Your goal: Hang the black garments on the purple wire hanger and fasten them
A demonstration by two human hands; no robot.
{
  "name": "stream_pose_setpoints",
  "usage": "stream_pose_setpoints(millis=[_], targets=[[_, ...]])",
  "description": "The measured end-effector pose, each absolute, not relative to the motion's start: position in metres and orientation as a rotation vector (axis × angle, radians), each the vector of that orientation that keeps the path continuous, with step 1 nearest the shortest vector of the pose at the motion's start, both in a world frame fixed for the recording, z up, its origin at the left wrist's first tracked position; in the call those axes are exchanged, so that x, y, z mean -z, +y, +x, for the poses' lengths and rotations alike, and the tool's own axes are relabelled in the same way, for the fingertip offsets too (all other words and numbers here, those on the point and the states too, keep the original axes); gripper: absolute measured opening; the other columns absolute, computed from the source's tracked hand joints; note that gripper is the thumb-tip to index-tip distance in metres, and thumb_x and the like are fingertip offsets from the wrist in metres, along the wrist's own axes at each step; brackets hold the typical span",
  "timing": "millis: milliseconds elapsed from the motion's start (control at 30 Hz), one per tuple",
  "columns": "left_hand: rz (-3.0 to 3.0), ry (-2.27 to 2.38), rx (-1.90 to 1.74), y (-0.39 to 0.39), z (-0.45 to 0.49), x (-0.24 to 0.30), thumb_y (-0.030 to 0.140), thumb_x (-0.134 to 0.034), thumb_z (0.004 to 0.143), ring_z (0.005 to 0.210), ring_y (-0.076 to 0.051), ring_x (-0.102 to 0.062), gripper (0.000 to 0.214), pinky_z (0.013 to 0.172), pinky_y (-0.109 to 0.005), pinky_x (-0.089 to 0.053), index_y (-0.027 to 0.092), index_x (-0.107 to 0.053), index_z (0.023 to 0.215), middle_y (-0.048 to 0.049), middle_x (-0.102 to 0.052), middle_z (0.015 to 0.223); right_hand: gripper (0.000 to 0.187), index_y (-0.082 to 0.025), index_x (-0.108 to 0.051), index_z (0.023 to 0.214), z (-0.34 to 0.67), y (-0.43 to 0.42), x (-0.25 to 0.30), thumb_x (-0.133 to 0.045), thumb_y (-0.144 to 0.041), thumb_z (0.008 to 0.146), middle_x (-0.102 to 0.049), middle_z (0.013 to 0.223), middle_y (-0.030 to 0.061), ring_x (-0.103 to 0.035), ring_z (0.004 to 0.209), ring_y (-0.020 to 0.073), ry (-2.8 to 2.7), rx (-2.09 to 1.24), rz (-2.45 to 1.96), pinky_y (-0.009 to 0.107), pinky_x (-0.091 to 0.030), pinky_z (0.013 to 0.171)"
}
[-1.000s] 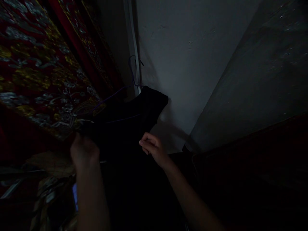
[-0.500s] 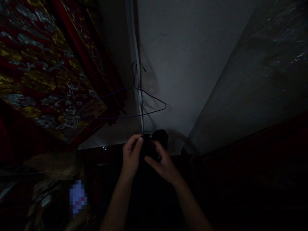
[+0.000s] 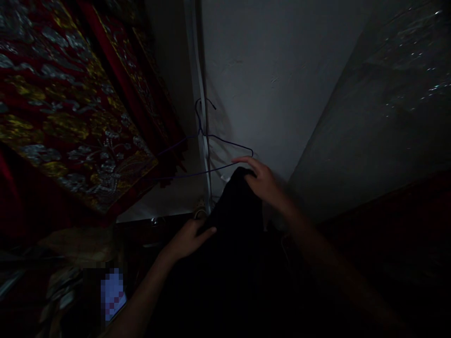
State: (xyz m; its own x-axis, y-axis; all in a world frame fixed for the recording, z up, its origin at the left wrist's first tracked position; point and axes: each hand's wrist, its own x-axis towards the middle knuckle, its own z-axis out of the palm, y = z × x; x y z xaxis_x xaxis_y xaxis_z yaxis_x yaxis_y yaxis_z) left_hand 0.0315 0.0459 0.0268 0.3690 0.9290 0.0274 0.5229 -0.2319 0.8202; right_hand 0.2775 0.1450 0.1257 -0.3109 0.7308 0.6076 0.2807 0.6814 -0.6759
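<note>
A dark, black garment (image 3: 232, 244) rises from the bottom of the view to a raised corner; its kind is hard to tell in the dim light. My right hand (image 3: 262, 183) grips that corner between thumb and fingers. Its forefinger reaches out near the lower bar of a thin purple-blue clothes hanger (image 3: 229, 142); whether they touch I cannot tell. Lower down, my left hand (image 3: 188, 239) holds the garment's left edge, thumb on top and the other fingers partly hidden. The hanger hangs in front of the wall, level with a pale vertical cord or pipe (image 3: 201, 84).
Red cloth (image 3: 66, 108) with gold and silver embroidery hangs at the left. Behind the hanger stands a grey wall (image 3: 278, 84), with shiny clear sheeting (image 3: 398, 94) to its right. A pixelated lit screen (image 3: 112, 293) and dim clutter lie at the lower left.
My right hand has moved up and right, lifting the garment's corner to the hanger's lower bar. My left hand has dropped slightly lower, along the garment's edge. The hanger has shifted a little.
</note>
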Motion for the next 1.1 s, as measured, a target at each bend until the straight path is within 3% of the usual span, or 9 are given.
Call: stream_pose_setpoints(millis=[100,233,367,567,667,767,867,933,1100], targets=[[1.953,1.416,-0.692,0.049,0.011,-0.043,0.059,-0.050,0.095,0.089,-0.027,-0.071,0.047,0.080,-0.035,-0.053,0.019,-0.074,0.099,-0.0069,-0.078,0.098,0.047,-0.022,-0.067,0.123,0.254,0.188,-0.110,-0.044,-0.017,0.082,-0.072,0.120,0.0064,-0.062,0.118,0.0231,-1.811,-0.585,-0.845,0.038,-0.045,0.103],[2.006,1.571,-0.512,0.051,-0.024,-0.056,0.064,-0.048,0.094,0.071,-0.025,-0.071,0.052,0.064,-0.031,-0.047,0.020,-0.073,0.083,-0.0052,-0.077,0.080,0.027,-0.019,-0.073,0.089,0.240,0.215,-0.094,-0.047,-0.023,0.083,-0.071,0.077,0.0024,-0.065,0.083,0.0206,-1.938,-0.646,-0.991,0.030,-0.049,0.077],[2.031,1.660,-0.379,0.054,-0.063,-0.057,0.063,-0.052,0.089,0.080,-0.027,-0.072,0.045,0.070,-0.032,-0.050,0.025,-0.076,0.091,-0.0052,-0.078,0.087,0.022,-0.019,-0.058,0.056,0.259,0.207,-0.106,-0.058,-0.026,0.077,-0.053,0.054,-0.0023,-0.053,0.060,0.0151,-1.975,-0.545,-1.011,0.026,-0.036,0.061],[2.237,1.901,-0.724,0.069,-0.088,-0.088,0.054,-0.050,0.088,0.101,-0.031,-0.067,0.040,0.092,-0.043,-0.051,0.019,-0.070,0.090,-0.0132,-0.068,0.107,0.036,-0.020,-0.046,0.051,0.273,0.187,-0.129,-0.058,-0.034,0.082,-0.038,0.050,-0.0044,-0.041,0.052,0.0113,-1.996,-0.412,-1.078,0.027,-0.025,0.054],[2.331,1.898,-0.936,0.077,-0.078,-0.119,0.044,-0.052,0.085,0.093,-0.028,-0.065,0.029,0.089,-0.044,-0.052,0.019,-0.066,0.084,-0.0099,-0.063,0.096,0.040,-0.021,-0.041,0.050,0.268,0.183,-0.126,-0.059,-0.038,0.081,-0.035,0.050,-0.0052,-0.037,0.049,0.0095,-1.924,-0.507,-1.118,0.026,-0.023,0.051],[2.434,1.746,-1.181,0.090,-0.059,-0.145,0.030,-0.055,0.080,0.102,-0.028,-0.064,0.017,0.098,-0.045,-0.050,0.018,-0.064,0.088,-0.0097,-0.065,0.104,0.038,-0.020,-0.047,0.054,0.259,0.175,-0.117,-0.057,-0.041,0.084,-0.041,0.051,-0.0046,-0.041,0.049,0.0106,-1.917,-0.641,-1.063,0.025,-0.027,0.050],[2.452,1.554,-1.360,0.106,-0.043,-0.160,0.022,-0.054,0.082,0.118,-0.026,-0.061,0.038,0.106,-0.043,-0.046,0.018,-0.061,0.118,-0.0103,-0.064,0.129,0.026,-0.019,-0.062,0.068,0.256,0.165,-0.110,-0.053,-0.034,0.088,-0.060,0.062,-0.0004,-0.058,0.061,0.0161,-1.997,-0.624,-0.933,0.027,-0.041,0.058],[2.415,1.545,-1.396,0.116,-0.038,-0.164,0.021,-0.049,0.088,0.114,-0.024,-0.064,0.044,0.104,-0.041,-0.048,0.017,-0.057,0.131,-0.0098,-0.069,0.124,0.022,-0.020,-0.072,0.089,0.260,0.163,-0.111,-0.051,-0.025,0.088,-0.073,0.084,0.0036,-0.068,0.081,0.0210,-2.020,-0.505,-0.871,0.032,-0.051,0.074],[2.444,1.671,-1.338,0.123,-0.044,-0.168,0.025,-0.044,0.095,0.098,-0.024,-0.069,0.032,0.095,-0.039,-0.052,0.016,-0.069,0.113,-0.0083,-0.074,0.102,0.058,-0.018,-0.054,0.145,0.298,0.189,-0.130,-0.059,-0.024,0.088,-0.074,0.114,0.0111,-0.071,0.101,0.0282,-1.660,-0.125,-1.023,0.044,-0.055,0.089]])
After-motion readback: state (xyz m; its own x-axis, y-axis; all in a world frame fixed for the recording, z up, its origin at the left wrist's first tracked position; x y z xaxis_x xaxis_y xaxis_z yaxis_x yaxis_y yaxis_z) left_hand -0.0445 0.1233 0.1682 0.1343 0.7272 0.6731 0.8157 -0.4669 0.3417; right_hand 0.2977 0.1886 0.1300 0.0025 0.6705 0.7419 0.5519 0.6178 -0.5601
